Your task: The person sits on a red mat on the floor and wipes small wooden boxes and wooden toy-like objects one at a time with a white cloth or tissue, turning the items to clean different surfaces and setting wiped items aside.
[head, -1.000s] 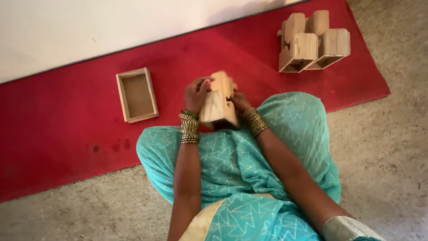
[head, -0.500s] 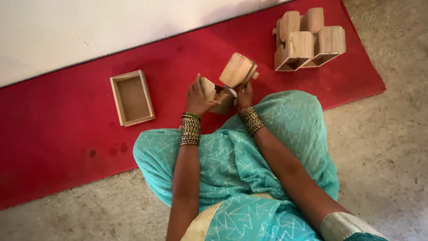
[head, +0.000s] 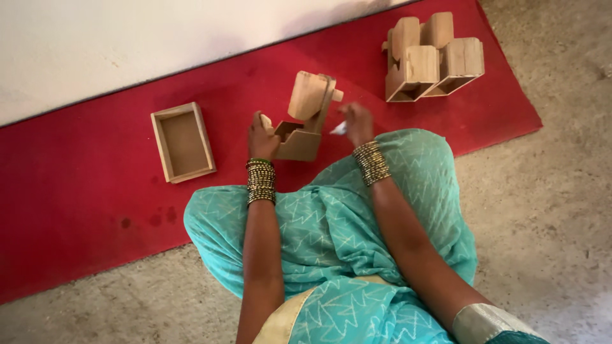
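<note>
Tray (head: 183,141) of pale wood, shallow and open, lies far left on the red mat (head: 83,191). Next, the left hand (head: 262,138) grips a hinged wooden box (head: 305,118), lid tilted up. Right hand (head: 357,122) pinches a small white scrap (head: 339,129) beside it. Stacked wooden boxes (head: 430,57) stand far right

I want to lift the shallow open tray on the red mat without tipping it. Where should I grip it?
Come from above and pinch the two long walls of the wooden tray. It lies flat and open side up on the red mat, with space on every side, so both rims are free.
</note>
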A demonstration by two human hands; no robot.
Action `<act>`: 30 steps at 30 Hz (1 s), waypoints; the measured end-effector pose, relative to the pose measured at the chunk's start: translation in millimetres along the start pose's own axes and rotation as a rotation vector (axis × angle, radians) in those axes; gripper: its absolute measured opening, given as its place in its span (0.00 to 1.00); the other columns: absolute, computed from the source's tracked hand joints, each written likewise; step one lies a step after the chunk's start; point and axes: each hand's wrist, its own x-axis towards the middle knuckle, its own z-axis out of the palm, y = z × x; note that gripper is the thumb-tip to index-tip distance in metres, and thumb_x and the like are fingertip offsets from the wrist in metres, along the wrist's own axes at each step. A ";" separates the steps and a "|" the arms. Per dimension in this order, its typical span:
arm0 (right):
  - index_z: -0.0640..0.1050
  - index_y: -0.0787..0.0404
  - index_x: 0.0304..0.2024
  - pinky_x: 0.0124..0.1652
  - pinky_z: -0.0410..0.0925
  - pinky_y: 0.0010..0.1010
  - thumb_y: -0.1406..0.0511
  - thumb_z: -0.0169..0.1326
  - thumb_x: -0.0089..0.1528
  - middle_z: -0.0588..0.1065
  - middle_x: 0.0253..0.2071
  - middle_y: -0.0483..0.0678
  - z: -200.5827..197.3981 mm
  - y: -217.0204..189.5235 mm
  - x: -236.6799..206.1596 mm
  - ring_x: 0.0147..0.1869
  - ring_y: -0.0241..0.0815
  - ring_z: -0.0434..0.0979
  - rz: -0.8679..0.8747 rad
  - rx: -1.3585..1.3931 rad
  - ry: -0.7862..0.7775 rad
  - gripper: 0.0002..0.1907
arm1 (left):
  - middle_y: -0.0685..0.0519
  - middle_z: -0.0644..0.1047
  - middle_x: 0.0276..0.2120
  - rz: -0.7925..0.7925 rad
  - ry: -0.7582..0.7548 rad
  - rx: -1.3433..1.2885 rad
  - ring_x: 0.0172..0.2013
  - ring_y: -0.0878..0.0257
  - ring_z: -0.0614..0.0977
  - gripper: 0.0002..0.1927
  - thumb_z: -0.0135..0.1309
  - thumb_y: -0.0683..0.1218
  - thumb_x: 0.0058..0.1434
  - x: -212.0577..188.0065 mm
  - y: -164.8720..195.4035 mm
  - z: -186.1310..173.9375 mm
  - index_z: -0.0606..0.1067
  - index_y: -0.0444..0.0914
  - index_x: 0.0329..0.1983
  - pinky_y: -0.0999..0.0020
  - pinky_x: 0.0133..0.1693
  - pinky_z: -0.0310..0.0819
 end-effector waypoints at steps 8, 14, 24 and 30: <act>0.79 0.62 0.46 0.43 0.72 0.45 0.56 0.60 0.66 0.72 0.45 0.55 -5.0 -3.3 -6.8 0.46 0.47 0.75 -0.586 0.132 0.435 0.17 | 0.39 0.67 0.64 0.331 -0.152 0.056 0.64 0.38 0.67 0.47 0.64 0.41 0.46 1.7 1.3 3.8 0.59 0.44 0.71 0.48 0.63 0.64; 0.81 0.58 0.44 0.43 0.73 0.41 0.60 0.54 0.70 0.75 0.53 0.56 3.5 8.6 -8.3 0.48 0.53 0.80 -0.698 -0.090 0.302 0.09 | 0.41 0.66 0.65 0.447 -0.229 0.060 0.65 0.39 0.66 0.46 0.64 0.41 0.50 -4.3 4.2 -0.3 0.61 0.47 0.73 0.47 0.65 0.63; 0.84 0.58 0.47 0.51 0.73 0.31 0.61 0.54 0.65 0.84 0.48 0.50 -54.4 29.2 6.0 0.51 0.39 0.82 -0.278 0.098 -0.706 0.13 | 0.45 0.71 0.64 0.668 -0.291 0.042 0.66 0.43 0.69 0.40 0.61 0.39 0.51 -19.6 7.6 -4.7 0.68 0.46 0.70 0.52 0.65 0.67; 0.81 0.56 0.51 0.51 0.72 0.40 0.58 0.53 0.64 0.81 0.49 0.52 -12.1 -9.6 -9.3 0.53 0.48 0.81 -0.357 -0.714 -0.727 0.16 | 0.45 0.71 0.63 0.605 -0.289 0.060 0.64 0.43 0.69 0.41 0.60 0.39 0.48 -30.5 14.9 0.1 0.67 0.47 0.69 0.52 0.63 0.67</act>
